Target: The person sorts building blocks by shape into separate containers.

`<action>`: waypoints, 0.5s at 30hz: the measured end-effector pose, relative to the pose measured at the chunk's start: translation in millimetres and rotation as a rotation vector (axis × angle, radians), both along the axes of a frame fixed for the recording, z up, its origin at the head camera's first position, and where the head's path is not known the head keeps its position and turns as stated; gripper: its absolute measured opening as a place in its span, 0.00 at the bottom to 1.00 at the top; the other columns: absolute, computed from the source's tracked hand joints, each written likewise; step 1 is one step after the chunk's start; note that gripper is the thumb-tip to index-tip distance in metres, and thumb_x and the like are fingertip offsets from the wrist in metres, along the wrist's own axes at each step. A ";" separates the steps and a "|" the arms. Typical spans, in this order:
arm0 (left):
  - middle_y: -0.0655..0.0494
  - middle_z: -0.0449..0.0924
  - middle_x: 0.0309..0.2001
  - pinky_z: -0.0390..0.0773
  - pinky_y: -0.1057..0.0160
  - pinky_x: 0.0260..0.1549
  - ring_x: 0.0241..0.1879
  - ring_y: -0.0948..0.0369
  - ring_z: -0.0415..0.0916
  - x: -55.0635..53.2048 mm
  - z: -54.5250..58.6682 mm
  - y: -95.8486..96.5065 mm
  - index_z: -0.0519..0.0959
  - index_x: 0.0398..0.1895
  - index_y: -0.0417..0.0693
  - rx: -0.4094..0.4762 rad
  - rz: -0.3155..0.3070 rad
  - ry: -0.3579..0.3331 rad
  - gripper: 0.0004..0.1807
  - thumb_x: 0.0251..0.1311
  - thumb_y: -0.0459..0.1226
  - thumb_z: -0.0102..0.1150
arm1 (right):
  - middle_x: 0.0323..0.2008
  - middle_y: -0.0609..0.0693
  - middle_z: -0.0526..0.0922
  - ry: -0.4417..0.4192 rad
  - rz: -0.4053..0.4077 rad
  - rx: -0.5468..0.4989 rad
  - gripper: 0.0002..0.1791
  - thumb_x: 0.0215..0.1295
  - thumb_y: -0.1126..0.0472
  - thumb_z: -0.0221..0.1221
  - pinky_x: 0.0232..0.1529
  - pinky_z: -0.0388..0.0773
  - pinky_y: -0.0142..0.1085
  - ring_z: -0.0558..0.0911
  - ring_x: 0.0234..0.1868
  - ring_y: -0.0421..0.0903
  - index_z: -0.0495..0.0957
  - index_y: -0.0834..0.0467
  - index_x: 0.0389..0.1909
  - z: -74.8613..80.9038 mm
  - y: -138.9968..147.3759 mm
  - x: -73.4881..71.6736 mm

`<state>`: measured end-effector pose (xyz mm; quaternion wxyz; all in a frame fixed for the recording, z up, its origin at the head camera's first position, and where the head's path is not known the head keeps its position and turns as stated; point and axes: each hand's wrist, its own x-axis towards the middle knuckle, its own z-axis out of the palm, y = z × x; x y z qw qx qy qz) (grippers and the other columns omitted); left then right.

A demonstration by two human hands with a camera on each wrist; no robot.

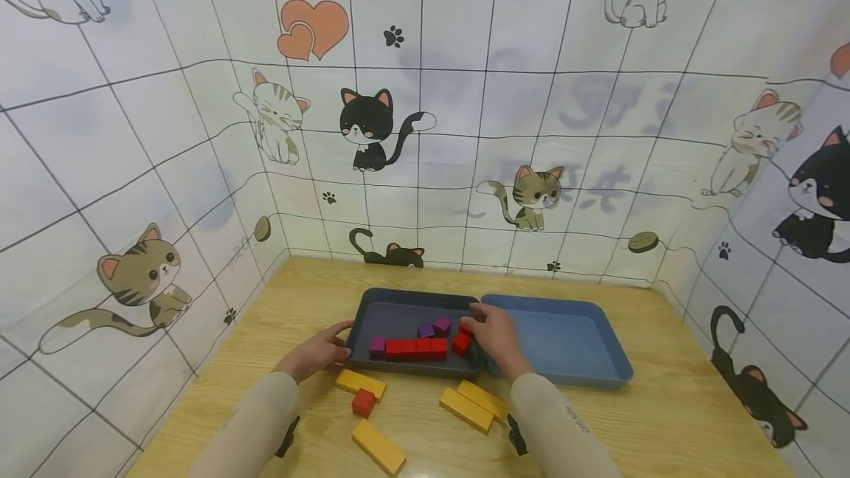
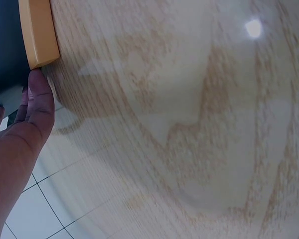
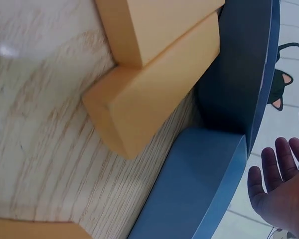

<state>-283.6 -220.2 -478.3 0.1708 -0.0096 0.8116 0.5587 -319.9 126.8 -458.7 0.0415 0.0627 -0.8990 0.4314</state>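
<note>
A dark grey tray (image 1: 412,305) lies on the table, holding several red blocks (image 1: 416,349) in a row and a few purple blocks (image 1: 377,347). My left hand (image 1: 317,354) holds the tray's left end by its rim; in the left wrist view its fingers (image 2: 41,92) lie against the tray's outside, beside the end of a yellow block (image 2: 42,35). Over the tray's right end is my right hand (image 1: 496,334), fingertips close to the red blocks (image 1: 461,344) there. Its fingers (image 3: 270,167) look spread and slightly bent in the right wrist view; whether they touch a block is hidden.
A light blue tray (image 1: 564,338) stands against the dark tray's right side. In front lie yellow blocks (image 1: 378,447), two of them side by side near my right forearm, and one loose red block (image 1: 363,403). Cat-printed sheets (image 1: 451,131) enclose the table's back and sides.
</note>
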 end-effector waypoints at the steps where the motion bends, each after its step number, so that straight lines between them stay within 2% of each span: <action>1: 0.32 0.70 0.56 0.79 0.46 0.48 0.47 0.47 0.78 0.4 0.0 -0.2 0.54 0.76 0.39 -0.004 -0.001 0.000 0.37 0.64 0.23 0.51 | 0.52 0.57 0.83 0.011 0.007 -0.005 0.25 0.66 0.57 0.64 0.51 0.78 0.50 0.80 0.53 0.55 0.77 0.62 0.61 0.5 -1.4 1.1; 7: 0.31 0.70 0.56 0.79 0.45 0.48 0.47 0.46 0.79 1.4 1.4 0.9 0.54 0.76 0.39 -0.006 -0.001 0.004 0.37 0.64 0.23 0.51 | 0.51 0.58 0.83 0.057 0.076 -0.028 0.23 0.67 0.57 0.64 0.51 0.78 0.50 0.81 0.50 0.54 0.78 0.62 0.60 3.0 -14.4 10.6; 15: 0.31 0.70 0.56 0.77 0.43 0.50 0.49 0.46 0.78 1.3 3.0 1.1 0.54 0.76 0.39 -0.005 -0.004 -0.002 0.36 0.64 0.23 0.51 | 0.51 0.53 0.82 0.017 0.175 -0.079 0.24 0.66 0.53 0.64 0.50 0.80 0.45 0.80 0.51 0.52 0.78 0.59 0.60 1.3 -40.4 29.0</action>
